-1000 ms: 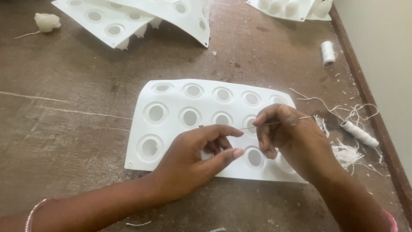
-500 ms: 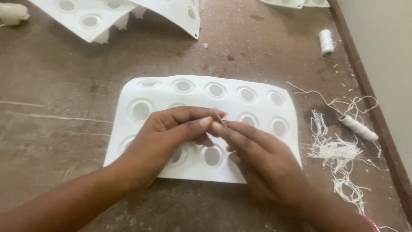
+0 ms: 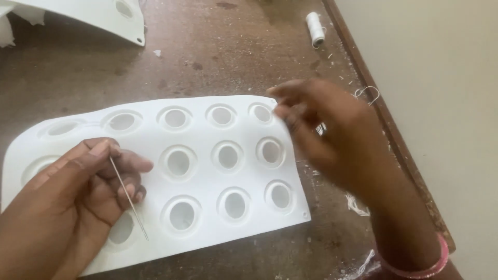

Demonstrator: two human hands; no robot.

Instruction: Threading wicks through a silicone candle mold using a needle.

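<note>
Head view
Left hand: the left hand (image 3: 78, 202) rests on the near-left part of the mould, fingers (image 3: 101, 150) curled and pinched shut on a needle.
Needle: the long thin metal needle (image 3: 128, 198) slants down from the thumb tip past the curled fingers, its free end over the mould near a lower cavity.
Right hand: the right hand (image 3: 332, 132) hovers blurred over the mould's far-right corner; its fingers (image 3: 285, 101) are bunched, and whether they grip anything cannot be told.
Mould: the white silicone mould (image 3: 249, 171) with round cavities lies flat on the desk, under both hands.
Wrist: a pink bangle (image 3: 420, 267) circles the right wrist.
Desk: the worn brown wooden desk (image 3: 223, 57) carries a white thread spool (image 3: 314, 28) well beyond the right fingers, loose white thread scraps (image 3: 358, 205) just beneath the right hand, and another white mould (image 3: 104, 18) far beyond the left fingers.
</note>
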